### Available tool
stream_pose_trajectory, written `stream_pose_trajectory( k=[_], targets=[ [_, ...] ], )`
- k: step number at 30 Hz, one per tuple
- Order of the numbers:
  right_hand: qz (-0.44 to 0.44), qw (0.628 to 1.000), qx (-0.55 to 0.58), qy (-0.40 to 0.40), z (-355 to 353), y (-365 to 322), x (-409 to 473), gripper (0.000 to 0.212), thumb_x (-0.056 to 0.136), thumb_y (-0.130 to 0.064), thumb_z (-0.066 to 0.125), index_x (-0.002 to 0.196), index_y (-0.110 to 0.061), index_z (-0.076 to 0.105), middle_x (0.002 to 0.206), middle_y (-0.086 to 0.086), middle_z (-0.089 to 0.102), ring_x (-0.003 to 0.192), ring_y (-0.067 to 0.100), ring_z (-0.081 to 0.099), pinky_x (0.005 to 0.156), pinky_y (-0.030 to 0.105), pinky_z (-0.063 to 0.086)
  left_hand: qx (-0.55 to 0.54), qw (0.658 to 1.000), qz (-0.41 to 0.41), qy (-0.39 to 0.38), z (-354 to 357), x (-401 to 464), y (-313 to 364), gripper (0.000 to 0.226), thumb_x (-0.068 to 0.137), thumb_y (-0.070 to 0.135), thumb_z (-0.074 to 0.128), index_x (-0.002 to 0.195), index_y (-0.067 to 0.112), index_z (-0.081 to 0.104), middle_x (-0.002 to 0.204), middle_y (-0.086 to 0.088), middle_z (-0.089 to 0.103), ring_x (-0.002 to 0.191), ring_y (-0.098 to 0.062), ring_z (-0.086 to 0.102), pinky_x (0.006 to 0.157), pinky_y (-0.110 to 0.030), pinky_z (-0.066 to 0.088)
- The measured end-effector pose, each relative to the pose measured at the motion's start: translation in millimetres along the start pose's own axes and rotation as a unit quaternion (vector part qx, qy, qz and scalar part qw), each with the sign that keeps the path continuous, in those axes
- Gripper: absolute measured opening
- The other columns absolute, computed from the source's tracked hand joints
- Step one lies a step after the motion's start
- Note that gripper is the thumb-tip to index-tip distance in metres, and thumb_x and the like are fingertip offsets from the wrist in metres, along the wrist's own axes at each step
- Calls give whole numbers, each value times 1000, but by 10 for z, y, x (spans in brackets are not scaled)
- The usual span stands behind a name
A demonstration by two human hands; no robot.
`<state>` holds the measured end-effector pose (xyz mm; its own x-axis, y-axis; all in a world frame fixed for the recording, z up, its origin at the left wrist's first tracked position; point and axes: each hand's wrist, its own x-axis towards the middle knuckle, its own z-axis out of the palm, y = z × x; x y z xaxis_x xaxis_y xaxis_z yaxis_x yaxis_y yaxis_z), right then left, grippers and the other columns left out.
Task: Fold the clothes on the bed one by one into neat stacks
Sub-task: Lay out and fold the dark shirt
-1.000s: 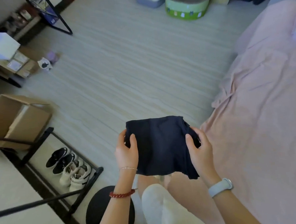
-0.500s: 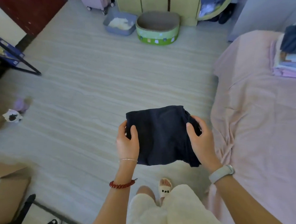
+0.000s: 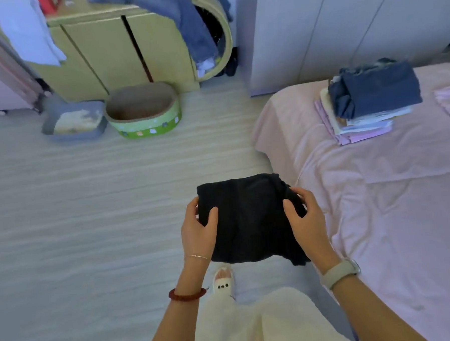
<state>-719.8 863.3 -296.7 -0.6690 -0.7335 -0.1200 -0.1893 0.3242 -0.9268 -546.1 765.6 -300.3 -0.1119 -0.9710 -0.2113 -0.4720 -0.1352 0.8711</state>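
A folded black garment [image 3: 247, 216] is held in the air in front of me, over the floor beside the bed. My left hand [image 3: 198, 229] grips its left edge, thumb on top. My right hand [image 3: 304, 218] grips its right edge the same way. A stack of folded clothes [image 3: 366, 105], topped by a dark blue piece, lies on the pink bed [image 3: 389, 200] at the far right.
A green oval basket [image 3: 144, 112] and a grey tray [image 3: 73, 123] stand on the pale wooden floor by a yellow cabinet [image 3: 113, 51] draped with clothes. White wardrobe doors [image 3: 341, 20] rise behind the bed. My slippered foot [image 3: 223, 280] is below the garment.
The view has swung up and to the right, from the shoe rack and cardboard box to the bed's far end and the stack. Both hands keep the same hold on the black garment.
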Motion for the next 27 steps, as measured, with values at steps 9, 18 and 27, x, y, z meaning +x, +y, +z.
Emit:
stream_pose_trajectory(
  k=[9, 18, 27],
  targets=[
    [74, 983, -3, 166, -279, -202, 1224, 22, 91, -21, 56, 106, -33, 47, 101, -15, 55, 96, 8, 53, 83, 21, 41, 15, 981, 81, -174, 1007, 1485, 849, 44, 88, 23, 62, 129, 17, 47, 119, 0, 57, 103, -13, 52, 85, -26, 43],
    [99, 955, 2, 279, -1244, 99, 2885, 20, 91, -20, 57, 104, -34, 50, 94, -25, 55, 87, -2, 55, 67, 0, 39, 33, 955, 113, -274, 2870, 2545, 1944, 42, 90, 22, 58, 130, 20, 46, 117, 1, 57, 96, -13, 53, 83, -27, 43],
    [108, 929, -73, 348, -2683, 265, 4346, 21, 91, -18, 56, 111, -23, 56, 97, -15, 58, 92, 9, 55, 80, 21, 41, -22, 908, 92, -408, 4546, 2941, 2964, 59, 92, 18, 56, 140, 29, 24, 131, -8, 51, 104, -24, 59, 95, -46, 48]
  ],
)
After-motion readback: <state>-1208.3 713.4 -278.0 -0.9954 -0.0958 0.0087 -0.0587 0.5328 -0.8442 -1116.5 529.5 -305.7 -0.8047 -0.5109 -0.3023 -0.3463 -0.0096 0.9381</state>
